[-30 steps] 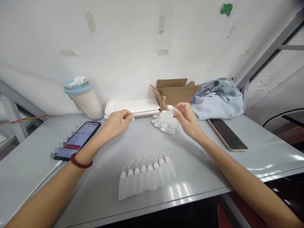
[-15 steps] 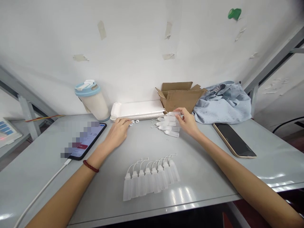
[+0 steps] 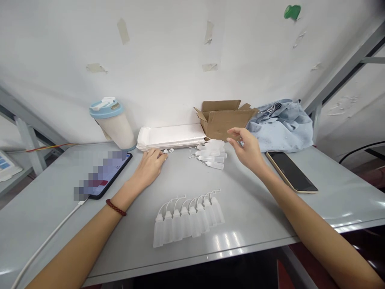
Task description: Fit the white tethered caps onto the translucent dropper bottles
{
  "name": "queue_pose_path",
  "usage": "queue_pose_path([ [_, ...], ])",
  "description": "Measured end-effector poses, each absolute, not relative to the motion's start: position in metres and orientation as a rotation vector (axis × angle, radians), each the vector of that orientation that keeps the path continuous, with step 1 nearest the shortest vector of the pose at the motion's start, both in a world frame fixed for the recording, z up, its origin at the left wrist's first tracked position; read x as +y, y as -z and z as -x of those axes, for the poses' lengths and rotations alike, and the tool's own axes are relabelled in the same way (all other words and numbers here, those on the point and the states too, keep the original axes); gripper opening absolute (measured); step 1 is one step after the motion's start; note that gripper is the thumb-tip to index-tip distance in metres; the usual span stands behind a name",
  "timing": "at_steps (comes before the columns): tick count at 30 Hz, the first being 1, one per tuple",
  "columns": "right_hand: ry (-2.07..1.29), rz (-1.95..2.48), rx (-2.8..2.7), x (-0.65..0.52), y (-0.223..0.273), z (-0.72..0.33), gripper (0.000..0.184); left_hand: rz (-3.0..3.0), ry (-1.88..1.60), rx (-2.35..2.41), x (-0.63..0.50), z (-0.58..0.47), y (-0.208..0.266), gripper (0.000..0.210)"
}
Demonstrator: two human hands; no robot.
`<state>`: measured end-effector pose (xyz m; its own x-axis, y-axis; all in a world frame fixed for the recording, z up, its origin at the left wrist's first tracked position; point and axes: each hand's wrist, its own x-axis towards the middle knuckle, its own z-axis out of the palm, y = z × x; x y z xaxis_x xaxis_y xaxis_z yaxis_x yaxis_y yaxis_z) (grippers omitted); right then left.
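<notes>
My left hand (image 3: pixel 150 165) lies palm down on the grey table, its fingers stretched out and slightly bent beside small white caps (image 3: pixel 171 151). Whether a cap is under its fingertips is hidden. My right hand (image 3: pixel 246 147) is raised, thumb and fingers apart with nothing between them, just right of a loose pile of translucent plastic dropper bottles (image 3: pixel 215 165). Thin white strips stick out from that pile's left side. Nearer the front edge, a row of several similar bottles (image 3: pixel 177 228) lies side by side, their curved strap caps pointing away from me.
Behind my hands are a flat white packet (image 3: pixel 174 134) and an open cardboard box (image 3: pixel 230 124). A blue-lidded cup (image 3: pixel 116 126) and a charging phone (image 3: pixel 112 176) are on the left. On the right lie another phone (image 3: pixel 291 171) and light blue cloth (image 3: pixel 281 130).
My right hand has let go of a bottle at the pile and drawn back to the right, its fingers spreading. My left hand stays near the caps. The view has shifted slightly.
</notes>
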<state>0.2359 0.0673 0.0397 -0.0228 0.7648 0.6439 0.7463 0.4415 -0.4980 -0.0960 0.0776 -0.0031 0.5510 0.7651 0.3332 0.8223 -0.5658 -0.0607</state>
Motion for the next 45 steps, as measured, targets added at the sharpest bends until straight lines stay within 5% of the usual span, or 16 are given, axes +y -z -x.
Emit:
queue_pose_path([
  [4,-0.399,1.312,-1.986,0.038,-0.071,-0.23,0.013,2.611,0.41,-1.358,0.066,0.089,0.0,0.031],
  [8,-1.175,1.233,-2.593,0.007,-0.086,-0.216,0.031,2.715,0.434,-1.369,0.055,0.084,-0.003,0.031],
  [11,-1.454,1.182,-2.769,-0.007,-0.083,-0.204,0.04,2.768,0.428,-1.372,0.049,0.082,-0.005,0.032],
  [26,-1.363,1.472,-2.862,0.0,-0.064,-0.194,0.052,2.894,0.287,-1.439,0.035,0.076,-0.017,0.028],
  [35,-1.277,1.595,-2.756,0.009,-0.069,-0.199,0.038,2.913,0.288,-1.595,0.028,0.072,-0.024,0.03],
  [45,-0.647,1.242,-2.415,0.015,-0.044,-0.186,0.027,3.4,0.346,-1.624,0.008,0.075,-0.041,0.032],
])
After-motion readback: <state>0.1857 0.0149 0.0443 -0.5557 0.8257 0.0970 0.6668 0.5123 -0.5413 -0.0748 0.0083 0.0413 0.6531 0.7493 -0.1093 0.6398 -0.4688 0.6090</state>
